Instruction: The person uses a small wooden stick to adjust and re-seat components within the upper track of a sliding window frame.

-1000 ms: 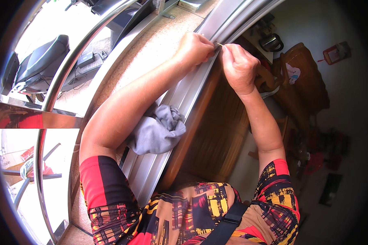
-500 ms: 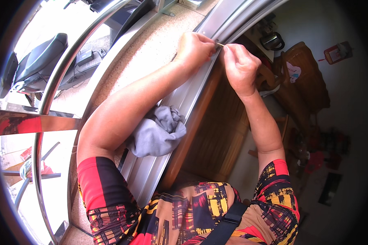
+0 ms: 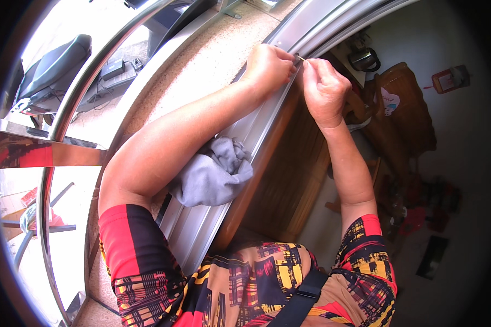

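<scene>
My right hand (image 3: 326, 90) pinches a short, thin, light-coloured stick (image 3: 300, 58) between thumb and forefinger. The stick's far end points at the grey metal window frame (image 3: 294, 39). Just left of it my left hand (image 3: 268, 68) is closed, its curled fingertips against the frame's edge; what they hold, if anything, is hidden. A crumpled grey cloth (image 3: 210, 180) lies on the sliding-window track (image 3: 193, 226), beneath my left forearm and partly behind it.
Left of the track runs a speckled stone sill (image 3: 202, 71), edged by curved metal bars (image 3: 71, 111). Outside stands a parked scooter (image 3: 54, 71). To the right, indoors, are a brown wooden bench (image 3: 278, 180), a carved wooden chair (image 3: 406, 103) and a kettle (image 3: 364, 59).
Both hands have shifted slightly right in the picture, and the whole scene has moved a little with the head. My right hand keeps its pinch on the stick.
</scene>
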### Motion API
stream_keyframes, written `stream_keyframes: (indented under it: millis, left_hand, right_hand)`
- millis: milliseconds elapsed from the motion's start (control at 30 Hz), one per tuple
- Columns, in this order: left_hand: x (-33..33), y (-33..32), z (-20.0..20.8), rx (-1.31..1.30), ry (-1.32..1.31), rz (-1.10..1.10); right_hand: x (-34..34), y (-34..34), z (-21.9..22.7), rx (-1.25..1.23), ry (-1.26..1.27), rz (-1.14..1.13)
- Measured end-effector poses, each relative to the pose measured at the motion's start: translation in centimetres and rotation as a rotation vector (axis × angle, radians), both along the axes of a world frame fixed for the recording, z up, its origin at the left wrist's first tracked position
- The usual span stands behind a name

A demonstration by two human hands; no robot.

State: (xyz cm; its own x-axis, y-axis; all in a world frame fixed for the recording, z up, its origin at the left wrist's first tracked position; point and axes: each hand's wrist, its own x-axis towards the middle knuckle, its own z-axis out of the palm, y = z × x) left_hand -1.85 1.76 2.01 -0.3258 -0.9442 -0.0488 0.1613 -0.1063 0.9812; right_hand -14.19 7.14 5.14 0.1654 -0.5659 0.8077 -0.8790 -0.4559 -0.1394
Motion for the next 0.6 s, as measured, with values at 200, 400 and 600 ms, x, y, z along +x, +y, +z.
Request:
stream_keyframes:
  millis: [200, 400, 600]
  left_hand:
    - [0.1, 0.3, 0.1, 0.004, 0.018, 0.004]
    - [0.2, 0.3, 0.3, 0.04, 0.051, 0.007]
    - [0.7, 0.3, 0.3, 0.077, 0.079, -0.009]
  right_hand:
    - [0.2, 0.4, -0.2, 0.048, -0.097, 0.026]
    - [0.1, 0.5, -0.5, 0.11, -0.189, 0.043]
    - [0.3, 1.2, -0.3, 0.096, -0.218, 0.053]
